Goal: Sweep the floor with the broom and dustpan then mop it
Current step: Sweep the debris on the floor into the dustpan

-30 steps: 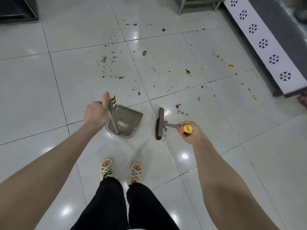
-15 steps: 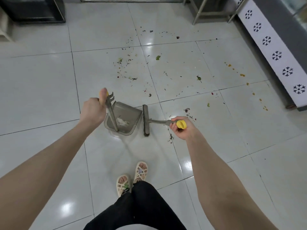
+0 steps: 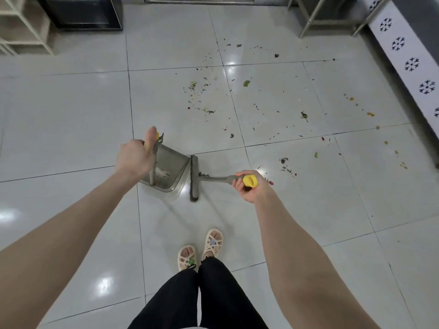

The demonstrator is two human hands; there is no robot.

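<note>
A grey dustpan (image 3: 169, 170) stands on the white tiled floor with a little debris inside. My left hand (image 3: 134, 157) grips the top of its upright handle. The grey broom head (image 3: 193, 178) lies right against the pan's open right edge. My right hand (image 3: 249, 188) holds the broom's handle at its yellow end cap. Scattered leaf bits and dark specks (image 3: 206, 110) lie on the tiles beyond the pan, with a small dark pile (image 3: 287, 166) to the right of the broom.
Yellow crumbs (image 3: 370, 113) trail along the right side by a white patterned panel (image 3: 403, 55). Metal table legs (image 3: 308, 22) stand at the back right, a dark cabinet (image 3: 80, 13) and pale shelving (image 3: 21, 24) at the back left. My sandalled feet (image 3: 202, 250) are below the pan.
The broom head has swept left, from about a hand's width away to right against the dustpan's mouth. My view and feet have shifted, and the right foot has stepped forward.
</note>
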